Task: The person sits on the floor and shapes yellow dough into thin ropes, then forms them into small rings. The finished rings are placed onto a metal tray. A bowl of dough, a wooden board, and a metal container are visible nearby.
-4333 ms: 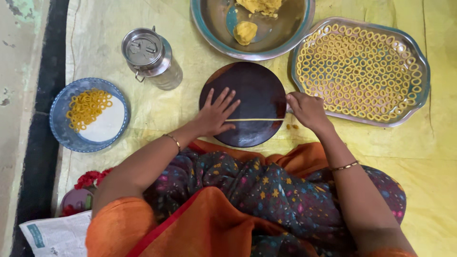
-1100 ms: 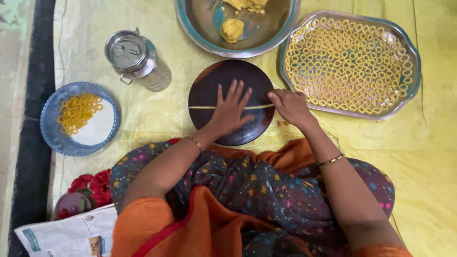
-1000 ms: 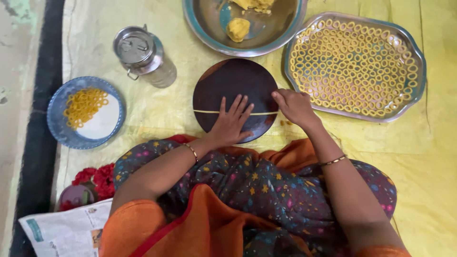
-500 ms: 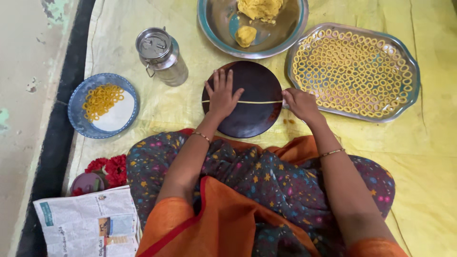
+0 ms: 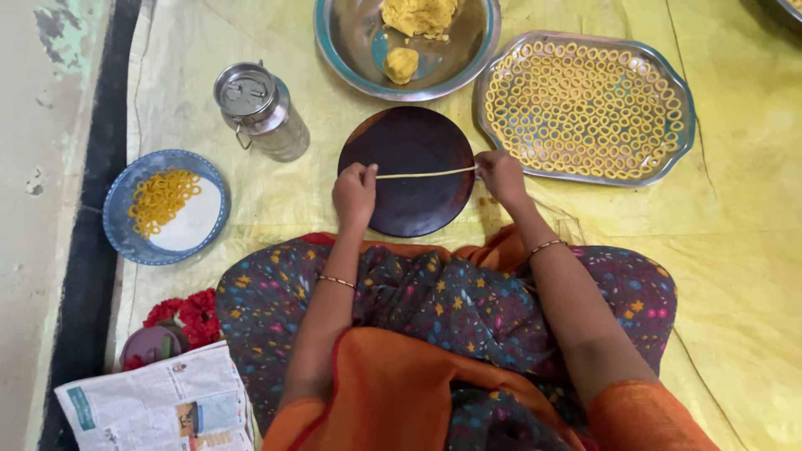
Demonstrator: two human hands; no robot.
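Yellow dough has been rolled into one long thin rope (image 5: 424, 174), and it's stretched straight across the dark round board (image 5: 409, 169) at centre frame. Its left end is pinched by the left hand (image 5: 355, 190), fingers curled shut around the tip; its right end is nipped the same way by the right hand (image 5: 499, 174) just off the board's right edge. So each grip is closed on an end of the strand, with the middle lying flat on the wood.

Judging by the setup, the rolling-out step looks about finished and shaping comes next. Rings just like it are packed edge to edge on the steel tray (image 5: 677, 142) at upper right, and a smaller pile is sat on the blue plate (image 5: 119, 238) at left. A lump of the same dough waits in the steel bowl (image 5: 351, 50) at top centre, beside a lidded steel can (image 5: 259, 110).

For the next move a light touch would probably be called for: the rope is thin enough that it could be snapped if lifted by its ends alone, so short pieces likely get broken off and curled closed.
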